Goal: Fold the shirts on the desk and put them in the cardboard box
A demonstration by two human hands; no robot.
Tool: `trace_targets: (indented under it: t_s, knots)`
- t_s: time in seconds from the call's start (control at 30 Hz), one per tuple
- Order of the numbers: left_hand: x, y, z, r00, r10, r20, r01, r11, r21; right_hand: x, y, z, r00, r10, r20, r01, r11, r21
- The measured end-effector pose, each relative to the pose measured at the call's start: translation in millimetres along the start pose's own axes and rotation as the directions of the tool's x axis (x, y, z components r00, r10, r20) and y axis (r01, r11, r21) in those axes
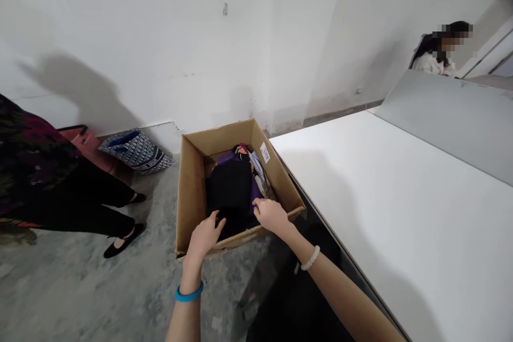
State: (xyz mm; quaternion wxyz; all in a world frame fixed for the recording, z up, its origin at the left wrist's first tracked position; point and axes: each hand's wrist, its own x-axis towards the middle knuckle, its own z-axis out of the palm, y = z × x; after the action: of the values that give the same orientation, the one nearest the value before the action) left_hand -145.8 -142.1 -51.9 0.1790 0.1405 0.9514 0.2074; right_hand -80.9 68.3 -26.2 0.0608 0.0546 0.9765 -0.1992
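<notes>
An open cardboard box (pixel 192 192) stands on the concrete floor, filled with folded clothes. A black garment (pixel 229 188) lies on top, with purple cloth (pixel 226 157) beneath it. My left hand (pixel 206 235), with a blue wristband, reaches over the near rim and its fingers curl on the black garment's near edge. My right hand (pixel 271 215), with a white bead bracelet, reaches in from the right and pinches the garment's right edge by the purple cloth.
A white table (pixel 401 214) runs along the right, touching the box. A person in dark trousers and black flats (pixel 120 243) stands at left. A patterned bag (pixel 136 149) and a pink case (pixel 86 141) lean on the wall. Another person (pixel 435 56) sits far right.
</notes>
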Motion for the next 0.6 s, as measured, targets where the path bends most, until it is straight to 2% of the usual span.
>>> trace_targets:
  t_s: [0.2, 0.33, 0.47, 0.6]
  knots:
    - [-0.3, -9.5, 9.6, 0.999, -0.029, 0.030, 0.031, 0.995, -0.089, -9.7, -0.7, 4.5, 0.997, -0.059, -0.051, 0.056, 0.997, -0.054]
    - [4.2, -14.3, 9.3, 0.999, -0.041, 0.017, 0.043, 0.982, -0.184, -15.4, 0.7, 6.1, 0.992, -0.102, -0.080, 0.098, 0.993, -0.061]
    - [17.5, -17.3, 3.3, 0.998, -0.060, 0.003, 0.059, 0.961, -0.270, -16.0, 2.5, 2.9, 0.984, -0.135, -0.119, 0.130, 0.990, -0.048]
    - [34.4, -15.8, -1.5, 0.993, -0.111, -0.027, 0.099, 0.953, -0.286, -8.7, 3.2, -4.6, 0.972, -0.162, -0.171, 0.157, 0.987, -0.040]
